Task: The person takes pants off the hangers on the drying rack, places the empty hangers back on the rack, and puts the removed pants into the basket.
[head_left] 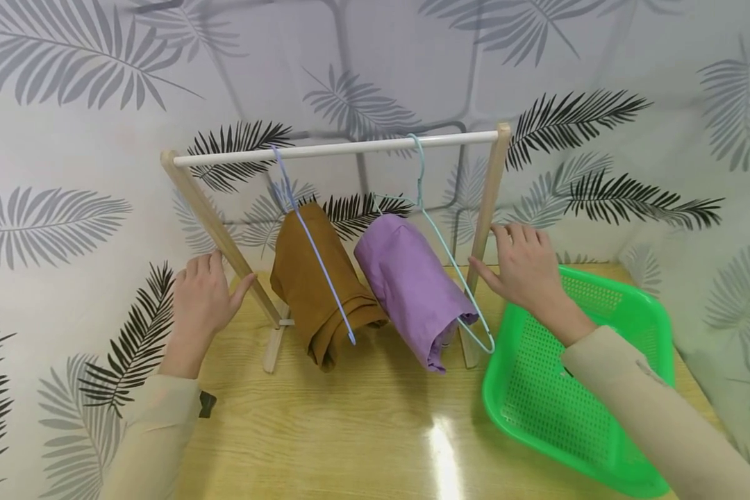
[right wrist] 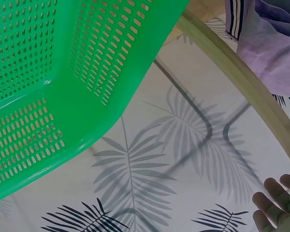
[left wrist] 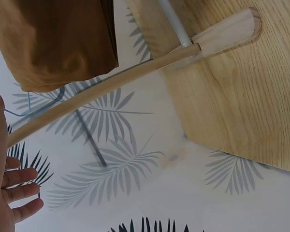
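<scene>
Patterned walls point(head_left: 362, 62) back a white-railed wooden rack point(head_left: 350, 148).

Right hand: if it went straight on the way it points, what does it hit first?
Likely the rack's right wooden post, just ahead of the right hand in the head view. Depth is unclear; they may already touch.

A rack point(head_left: 344, 148), upright on the table point(head_left: 350, 430). Has a white bar point(head_left: 369, 146) across two pale wooden posts point(head_left: 489, 192) with flat feet point(head_left: 273, 347). Carries, hooked over the bar, a blue hanger point(head_left: 320, 262) with brown cloth point(head_left: 301, 278) and, to its right, a turquoise hanger point(head_left: 451, 260) with purple cloth point(head_left: 412, 292).
</scene>
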A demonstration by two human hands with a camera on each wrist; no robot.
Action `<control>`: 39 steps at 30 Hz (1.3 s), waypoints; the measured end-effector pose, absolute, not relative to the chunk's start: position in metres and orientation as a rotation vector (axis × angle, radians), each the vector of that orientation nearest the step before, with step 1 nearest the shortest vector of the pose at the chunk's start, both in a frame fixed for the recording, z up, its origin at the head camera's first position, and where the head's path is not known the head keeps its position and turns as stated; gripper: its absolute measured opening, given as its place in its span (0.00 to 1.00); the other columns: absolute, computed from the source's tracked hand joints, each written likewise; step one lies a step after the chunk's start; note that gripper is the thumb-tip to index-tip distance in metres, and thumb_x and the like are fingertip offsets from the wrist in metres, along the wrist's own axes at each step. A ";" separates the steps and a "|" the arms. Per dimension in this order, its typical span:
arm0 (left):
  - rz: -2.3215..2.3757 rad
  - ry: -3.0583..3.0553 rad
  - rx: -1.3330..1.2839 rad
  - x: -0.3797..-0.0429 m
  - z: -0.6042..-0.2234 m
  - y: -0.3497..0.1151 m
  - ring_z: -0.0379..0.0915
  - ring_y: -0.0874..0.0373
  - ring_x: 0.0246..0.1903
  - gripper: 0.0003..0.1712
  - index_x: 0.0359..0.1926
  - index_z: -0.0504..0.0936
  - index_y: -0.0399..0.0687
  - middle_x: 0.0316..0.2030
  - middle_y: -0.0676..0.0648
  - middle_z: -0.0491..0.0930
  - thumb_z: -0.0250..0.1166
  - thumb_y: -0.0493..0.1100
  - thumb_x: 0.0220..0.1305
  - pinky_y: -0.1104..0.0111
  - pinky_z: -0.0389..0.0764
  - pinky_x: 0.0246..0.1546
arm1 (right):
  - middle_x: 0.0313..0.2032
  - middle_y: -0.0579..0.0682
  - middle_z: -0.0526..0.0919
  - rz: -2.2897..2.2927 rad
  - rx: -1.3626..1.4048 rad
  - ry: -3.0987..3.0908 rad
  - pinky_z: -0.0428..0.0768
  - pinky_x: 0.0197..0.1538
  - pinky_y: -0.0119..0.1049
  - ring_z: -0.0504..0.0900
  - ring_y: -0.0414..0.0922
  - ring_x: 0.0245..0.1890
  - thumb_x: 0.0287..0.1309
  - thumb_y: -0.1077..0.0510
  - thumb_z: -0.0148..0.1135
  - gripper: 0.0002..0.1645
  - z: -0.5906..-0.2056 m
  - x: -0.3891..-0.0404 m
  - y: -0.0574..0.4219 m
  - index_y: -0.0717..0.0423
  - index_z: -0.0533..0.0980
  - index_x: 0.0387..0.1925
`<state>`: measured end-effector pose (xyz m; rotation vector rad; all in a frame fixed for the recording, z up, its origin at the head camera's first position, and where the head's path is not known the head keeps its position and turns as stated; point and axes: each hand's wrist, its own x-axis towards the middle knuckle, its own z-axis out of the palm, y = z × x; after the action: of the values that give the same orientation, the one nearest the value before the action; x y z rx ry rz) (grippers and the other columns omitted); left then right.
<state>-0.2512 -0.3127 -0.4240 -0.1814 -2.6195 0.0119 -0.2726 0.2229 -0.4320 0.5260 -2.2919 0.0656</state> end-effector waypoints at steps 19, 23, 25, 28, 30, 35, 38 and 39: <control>0.022 -2.506 -0.184 -0.266 -0.434 -0.314 0.77 0.30 0.41 0.29 0.44 0.74 0.27 0.39 0.28 0.79 0.66 0.54 0.71 0.43 0.78 0.40 | 0.31 0.64 0.79 -0.062 0.503 -2.335 0.75 0.32 0.51 0.79 0.62 0.31 0.61 0.36 0.69 0.34 -0.434 -0.290 0.215 0.66 0.73 0.31; 0.008 -2.497 -0.188 -0.267 -0.435 -0.313 0.77 0.31 0.40 0.24 0.43 0.74 0.28 0.38 0.29 0.79 0.66 0.51 0.71 0.44 0.78 0.39 | 0.29 0.63 0.79 -0.076 0.500 -2.334 0.75 0.31 0.49 0.77 0.60 0.29 0.60 0.38 0.70 0.33 -0.435 -0.291 0.215 0.66 0.73 0.30; 0.001 -2.490 -0.189 -0.268 -0.436 -0.313 0.77 0.32 0.39 0.23 0.42 0.75 0.29 0.36 0.30 0.79 0.65 0.50 0.71 0.45 0.78 0.38 | 0.29 0.63 0.79 -0.082 0.500 -2.326 0.75 0.30 0.48 0.77 0.60 0.28 0.59 0.39 0.71 0.32 -0.436 -0.291 0.215 0.65 0.73 0.30; -0.009 -2.483 -0.194 -0.269 -0.437 -0.313 0.76 0.33 0.38 0.22 0.41 0.74 0.29 0.35 0.31 0.79 0.65 0.49 0.70 0.45 0.78 0.37 | 0.29 0.63 0.79 -0.090 0.506 -2.310 0.75 0.31 0.48 0.78 0.60 0.29 0.60 0.40 0.70 0.30 -0.436 -0.291 0.215 0.65 0.72 0.29; -0.006 -2.483 -0.192 -0.269 -0.437 -0.313 0.76 0.33 0.37 0.22 0.40 0.74 0.30 0.35 0.31 0.79 0.65 0.49 0.70 0.46 0.78 0.36 | 0.30 0.63 0.79 -0.097 0.512 -2.297 0.75 0.32 0.48 0.78 0.60 0.30 0.60 0.41 0.70 0.29 -0.437 -0.292 0.215 0.64 0.72 0.28; -0.001 -2.476 -0.189 -0.272 -0.438 -0.313 0.75 0.35 0.36 0.21 0.39 0.73 0.31 0.33 0.33 0.78 0.65 0.49 0.69 0.48 0.77 0.34 | 0.28 0.62 0.78 -0.118 0.511 -2.284 0.74 0.32 0.48 0.78 0.60 0.30 0.60 0.42 0.69 0.28 -0.439 -0.293 0.215 0.63 0.71 0.27; 0.001 -2.463 -0.193 -0.273 -0.439 -0.312 0.75 0.35 0.35 0.21 0.38 0.73 0.31 0.33 0.33 0.78 0.65 0.49 0.69 0.48 0.77 0.32 | 0.28 0.61 0.78 -0.122 0.506 -2.284 0.73 0.32 0.48 0.77 0.59 0.29 0.60 0.42 0.69 0.28 -0.441 -0.294 0.215 0.64 0.70 0.27; 0.005 -2.459 -0.196 -0.273 -0.439 -0.312 0.75 0.35 0.35 0.21 0.38 0.73 0.31 0.32 0.33 0.78 0.65 0.48 0.69 0.48 0.77 0.32 | 0.27 0.61 0.77 -0.123 0.505 -2.281 0.73 0.31 0.48 0.77 0.59 0.29 0.59 0.43 0.69 0.28 -0.441 -0.294 0.215 0.64 0.70 0.27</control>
<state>-0.2735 -0.3120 -0.4393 -0.1963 -2.4591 0.0047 -0.2942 0.2151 -0.4410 0.5053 -2.2806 -0.1227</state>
